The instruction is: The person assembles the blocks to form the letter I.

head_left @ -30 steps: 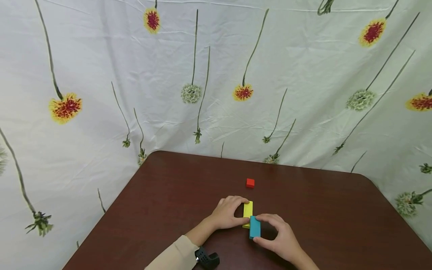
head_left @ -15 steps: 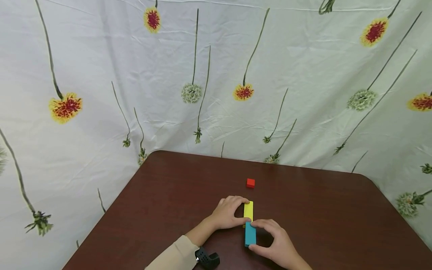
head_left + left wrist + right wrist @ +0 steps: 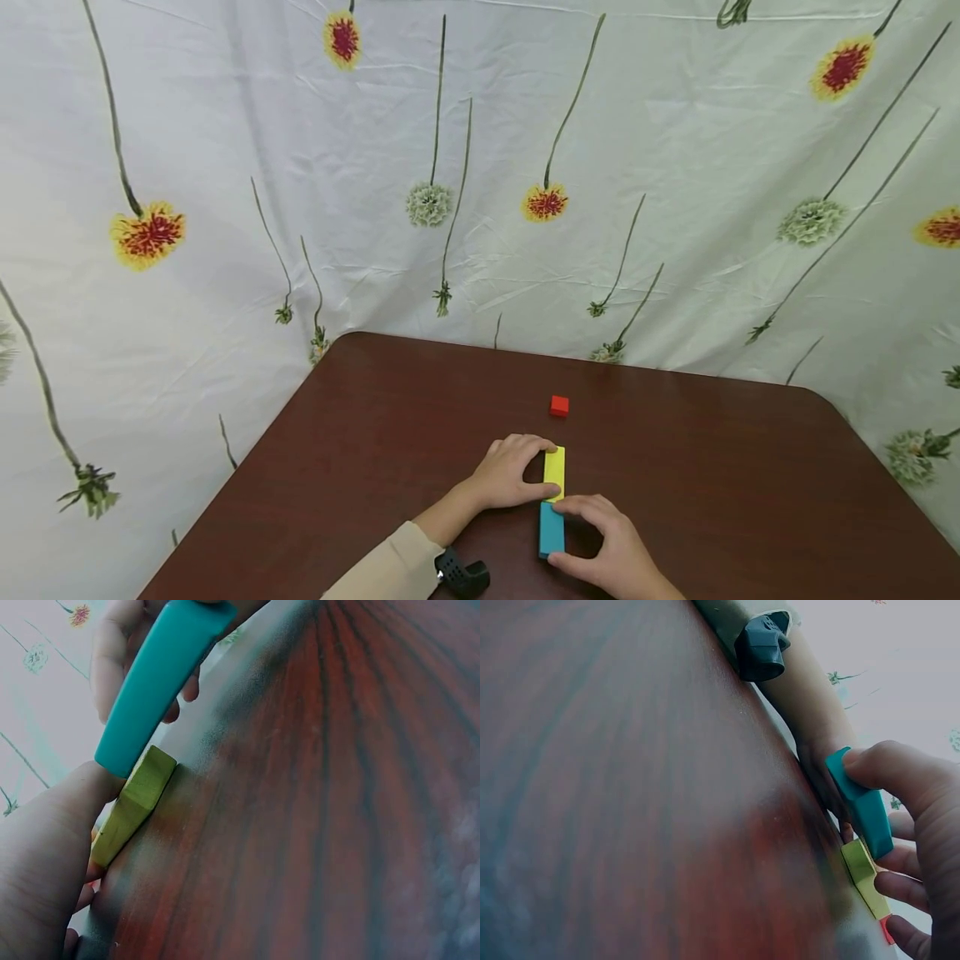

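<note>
A long yellow block (image 3: 554,471) lies on the table, gripped at its two ends between the thumb and fingers of my left hand (image 3: 501,477). My right hand (image 3: 613,546) pinches a blue block (image 3: 551,531) lengthwise, thumb on the near end and a finger on the far end. From the head, blue appears in line with yellow, at its near end. Both wrist views show the blue block (image 3: 154,690) raised off the table, higher than the yellow block (image 3: 864,877). Whether the two blocks touch is unclear.
A small red block (image 3: 559,406) sits on the dark brown table (image 3: 420,392) beyond the yellow one. A white cloth with printed flowers (image 3: 360,150) hangs behind the table's far edge. A black camera mount (image 3: 462,577) is strapped to my left wrist.
My right hand has brought the blue block left and nearer to me, from overlapping the yellow block's right side to its near end. My left hand stays on the yellow block.
</note>
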Demonstrator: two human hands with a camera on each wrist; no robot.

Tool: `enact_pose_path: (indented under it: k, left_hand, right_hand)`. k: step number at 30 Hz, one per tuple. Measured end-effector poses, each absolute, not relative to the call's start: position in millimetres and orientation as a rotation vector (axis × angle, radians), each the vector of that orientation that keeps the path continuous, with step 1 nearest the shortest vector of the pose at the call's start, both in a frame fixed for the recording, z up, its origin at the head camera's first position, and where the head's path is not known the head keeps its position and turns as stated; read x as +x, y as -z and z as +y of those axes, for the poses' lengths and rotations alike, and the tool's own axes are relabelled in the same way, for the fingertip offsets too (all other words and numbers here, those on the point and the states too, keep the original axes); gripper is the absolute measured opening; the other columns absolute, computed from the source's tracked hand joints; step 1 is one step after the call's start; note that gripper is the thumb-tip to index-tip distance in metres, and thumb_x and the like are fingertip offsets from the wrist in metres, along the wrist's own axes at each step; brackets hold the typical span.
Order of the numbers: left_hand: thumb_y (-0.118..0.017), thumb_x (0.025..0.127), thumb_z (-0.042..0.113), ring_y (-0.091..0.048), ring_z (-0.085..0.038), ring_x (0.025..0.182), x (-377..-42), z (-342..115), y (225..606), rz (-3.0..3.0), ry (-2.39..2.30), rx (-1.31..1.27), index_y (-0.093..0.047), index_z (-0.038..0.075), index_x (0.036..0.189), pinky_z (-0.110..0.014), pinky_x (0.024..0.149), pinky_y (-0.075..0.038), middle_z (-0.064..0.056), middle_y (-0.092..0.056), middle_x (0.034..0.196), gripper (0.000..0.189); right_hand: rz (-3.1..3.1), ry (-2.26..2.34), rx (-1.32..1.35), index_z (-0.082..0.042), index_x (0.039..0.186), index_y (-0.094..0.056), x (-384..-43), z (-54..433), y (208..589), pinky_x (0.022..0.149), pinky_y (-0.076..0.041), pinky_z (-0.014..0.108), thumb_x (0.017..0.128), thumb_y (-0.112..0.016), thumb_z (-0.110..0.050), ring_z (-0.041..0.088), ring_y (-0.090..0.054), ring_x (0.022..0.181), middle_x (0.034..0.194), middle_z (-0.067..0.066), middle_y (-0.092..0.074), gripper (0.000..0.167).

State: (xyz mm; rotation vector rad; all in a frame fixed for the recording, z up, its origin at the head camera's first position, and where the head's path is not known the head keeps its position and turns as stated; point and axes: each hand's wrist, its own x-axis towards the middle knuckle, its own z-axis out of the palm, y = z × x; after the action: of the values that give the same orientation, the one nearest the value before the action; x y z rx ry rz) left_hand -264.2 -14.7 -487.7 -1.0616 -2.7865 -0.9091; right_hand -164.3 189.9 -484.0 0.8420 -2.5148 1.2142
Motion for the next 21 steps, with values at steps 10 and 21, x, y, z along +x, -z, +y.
enact_pose_path:
  k: [10, 21]
  left_hand:
    - [-0.060, 0.092, 0.053, -0.043, -0.022, 0.129, -263.4, -14.5, 487.4, -2.796, 0.904, -1.059, -0.053, 0.020, 0.137, -0.050, 0.101, -0.033, 0.004, -0.052, 0.138, 0.057]
    - [-0.058, 0.092, 0.055, -0.043, -0.023, 0.129, -264.3, -15.2, 487.9, -2.803, 0.917, -1.052, -0.052, 0.020, 0.138, -0.050, 0.101, -0.033, 0.003, -0.051, 0.138, 0.058]
  right_hand:
    - [-2.552, -1.158, 0.871, -0.027, 0.119, -0.066, -164.5, 190.8, 487.7, 0.084, -0.050, 0.035, 0.079, -0.082, -0.040, 0.009, -0.056, 0.103, 0.116, -0.013, -0.062, 0.045]
    - [-2.579, -1.082, 0.911, -0.026, 0.119, -0.066, -167.3, 192.8, 490.1, 0.083, -0.050, 0.034, 0.078, -0.081, -0.043, 0.009, -0.055, 0.102, 0.113, -0.015, -0.062, 0.047]
